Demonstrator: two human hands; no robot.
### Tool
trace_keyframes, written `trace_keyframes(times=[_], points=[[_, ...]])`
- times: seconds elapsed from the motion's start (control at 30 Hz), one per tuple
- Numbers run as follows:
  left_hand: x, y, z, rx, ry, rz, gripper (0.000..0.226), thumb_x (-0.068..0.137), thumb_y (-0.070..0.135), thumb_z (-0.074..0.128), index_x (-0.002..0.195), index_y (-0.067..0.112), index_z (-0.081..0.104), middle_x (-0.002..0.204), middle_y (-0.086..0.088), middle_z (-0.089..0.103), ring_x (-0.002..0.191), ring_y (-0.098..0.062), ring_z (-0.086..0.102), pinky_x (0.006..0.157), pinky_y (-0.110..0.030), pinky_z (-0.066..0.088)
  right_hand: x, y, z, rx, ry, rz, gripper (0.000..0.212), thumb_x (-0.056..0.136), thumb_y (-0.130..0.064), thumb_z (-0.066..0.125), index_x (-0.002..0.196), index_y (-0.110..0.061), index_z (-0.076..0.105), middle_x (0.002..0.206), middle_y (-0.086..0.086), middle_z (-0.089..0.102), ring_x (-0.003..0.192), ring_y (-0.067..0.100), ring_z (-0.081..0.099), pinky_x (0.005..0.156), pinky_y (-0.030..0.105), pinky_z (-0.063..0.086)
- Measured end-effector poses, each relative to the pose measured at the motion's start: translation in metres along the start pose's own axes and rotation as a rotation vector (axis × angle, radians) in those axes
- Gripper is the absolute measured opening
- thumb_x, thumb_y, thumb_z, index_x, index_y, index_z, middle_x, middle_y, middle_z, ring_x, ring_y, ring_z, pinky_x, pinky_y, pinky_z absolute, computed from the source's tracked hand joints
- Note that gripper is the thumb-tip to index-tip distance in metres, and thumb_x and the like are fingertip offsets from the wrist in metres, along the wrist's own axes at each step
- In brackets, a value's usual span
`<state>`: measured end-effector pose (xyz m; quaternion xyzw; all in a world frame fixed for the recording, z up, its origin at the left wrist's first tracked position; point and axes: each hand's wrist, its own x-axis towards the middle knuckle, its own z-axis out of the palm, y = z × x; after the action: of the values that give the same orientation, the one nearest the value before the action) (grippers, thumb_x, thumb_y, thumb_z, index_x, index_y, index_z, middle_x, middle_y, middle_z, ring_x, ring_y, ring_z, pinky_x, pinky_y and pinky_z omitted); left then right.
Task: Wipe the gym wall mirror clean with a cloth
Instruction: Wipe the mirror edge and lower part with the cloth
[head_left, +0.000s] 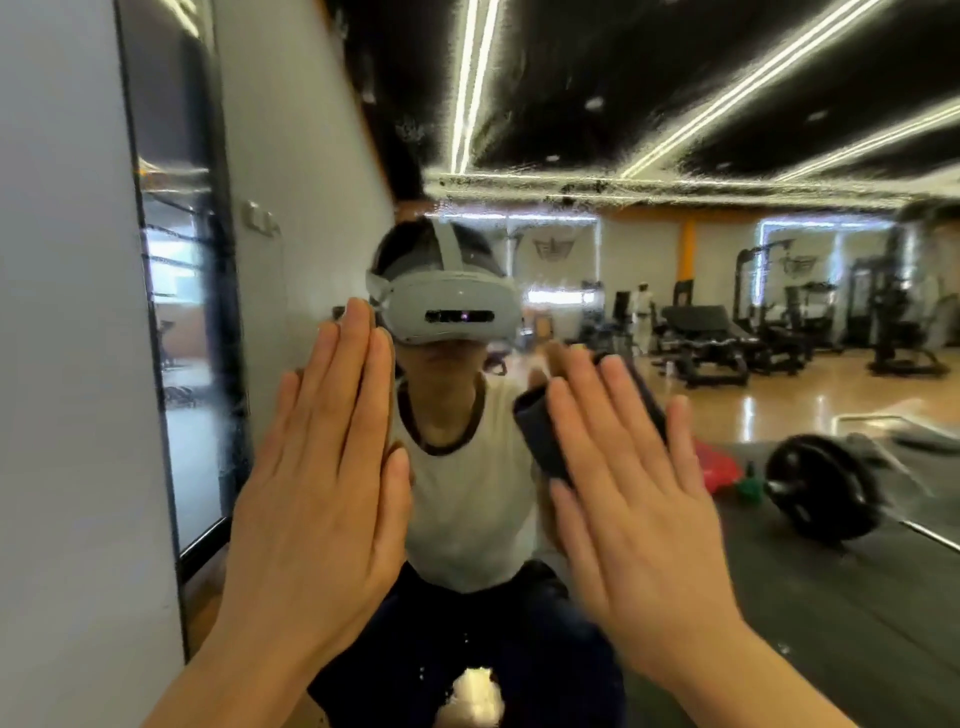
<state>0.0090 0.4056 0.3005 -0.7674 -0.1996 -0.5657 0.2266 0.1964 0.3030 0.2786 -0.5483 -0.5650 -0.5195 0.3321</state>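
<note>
Wall mirror (649, 249) upright, smeared with a wet film. Dark cloth (540, 431) pressed flat on it by right hand (639, 499). Left hand (327, 467) flat alongside.

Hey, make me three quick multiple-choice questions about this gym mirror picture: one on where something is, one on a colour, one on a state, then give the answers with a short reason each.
1. Where is the cloth?
A. Under the right hand
B. Under the left hand
C. On the floor

2. What colour is the cloth?
A. White
B. Dark navy
C. Yellow

3. How do the left hand's fingers lie?
A. Curled into a fist
B. Pinching the cloth
C. Straight, flat toward the mirror

Answers: A, the cloth shows beneath the right hand's fingers; B, it looks dark navy; C, they are straight and together.
</note>
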Motion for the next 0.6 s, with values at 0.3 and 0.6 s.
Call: trace_keyframes(times=[0.3,0.6], points=[[0.004,-0.023,-0.011,-0.016,0.048,-0.009,0.070,0.099,0.026,0.032,0.161,0.009,0.004,0.169,-0.004,-0.001,0.157,-0.019,-0.001,0.127,-0.035,-0.001,0.044,-0.027,0.005,0.099,0.131,0.297,0.069,0.092,-0.016,0.055,0.153,0.004,0.027,0.163,0.020,0.022,0.151,0.031,0.012,0.121,0.059,0.003],[0.005,-0.027,-0.010,0.003,0.045,0.015,0.069,0.100,0.028,0.034,0.159,0.000,0.012,0.168,-0.012,0.006,0.157,-0.023,0.001,0.127,-0.033,-0.001,0.045,0.044,-0.020,0.049,0.108,0.139,0.057,0.104,-0.022,0.031,0.159,-0.008,0.021,0.167,0.010,0.016,0.155,0.019,0.006,0.126,0.040,-0.005]])
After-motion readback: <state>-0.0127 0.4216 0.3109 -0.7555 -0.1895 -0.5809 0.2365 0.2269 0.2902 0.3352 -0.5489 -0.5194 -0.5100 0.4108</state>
